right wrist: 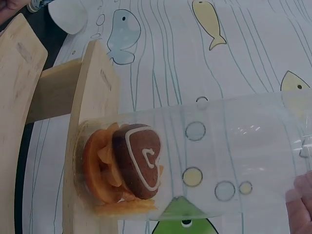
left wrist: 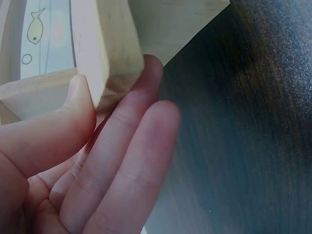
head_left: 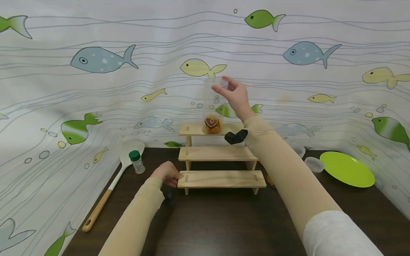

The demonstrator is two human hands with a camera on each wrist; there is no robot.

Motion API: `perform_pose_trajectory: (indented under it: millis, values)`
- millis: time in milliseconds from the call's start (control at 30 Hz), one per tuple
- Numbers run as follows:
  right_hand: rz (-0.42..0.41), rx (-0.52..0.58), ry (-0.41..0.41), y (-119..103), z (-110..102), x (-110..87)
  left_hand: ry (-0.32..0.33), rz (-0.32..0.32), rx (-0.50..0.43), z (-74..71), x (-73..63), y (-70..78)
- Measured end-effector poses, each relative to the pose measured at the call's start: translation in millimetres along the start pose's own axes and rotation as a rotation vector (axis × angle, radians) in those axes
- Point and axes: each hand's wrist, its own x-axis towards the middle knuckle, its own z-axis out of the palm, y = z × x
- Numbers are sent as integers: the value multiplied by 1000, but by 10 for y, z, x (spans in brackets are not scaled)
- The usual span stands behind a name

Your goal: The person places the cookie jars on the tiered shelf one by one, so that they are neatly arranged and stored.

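A tall clear plastic cylinder (head_left: pixel 211 103) stands on the top step of a three-tier wooden stand (head_left: pixel 221 177). At its bottom lie a brown heart-shaped cookie (right wrist: pixel 139 161) with white icing and several orange-brown snack pieces (right wrist: pixel 103 165). At the cylinder's mouth my right hand (head_left: pixel 235 95) pinches a translucent round lid (head_left: pixel 224 84) between thumb and fingers; only fingertips show in the right wrist view. My left hand (head_left: pixel 166 173) grips the left end of the lowest step, thumb on top and fingers beneath, as the left wrist view shows closely.
To the left lie a white spatula (head_left: pixel 116 177) with a wooden handle and a green-capped shaker bottle (head_left: pixel 137 163). On the right are a lime-green plate (head_left: pixel 347 169) and clear round containers (head_left: pixel 314 165). A fish-patterned sheet (head_left: pixel 198 28) covers the walls behind and beside the dark table (head_left: pixel 224 224).
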Motion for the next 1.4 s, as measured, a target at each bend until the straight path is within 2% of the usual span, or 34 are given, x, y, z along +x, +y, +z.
perform_pose_trajectory:
  millis: [333,633,767,1067,1400]
  values:
    - [-4,-23,-47,-55,119,7,1,25,6,1,17,-13]
    - [24,-202,-68,-71,98,-3,-6,29,1,27,-19,-4]
    - [39,-208,-89,-77,71,-22,-7,31,6,20,-21,-23]
    - [-11,-76,-66,-13,-158,-103,-10,32,12,25,-17,-53]
    - [-61,-61,-33,-7,-549,-208,-12,38,21,12,-17,-28]
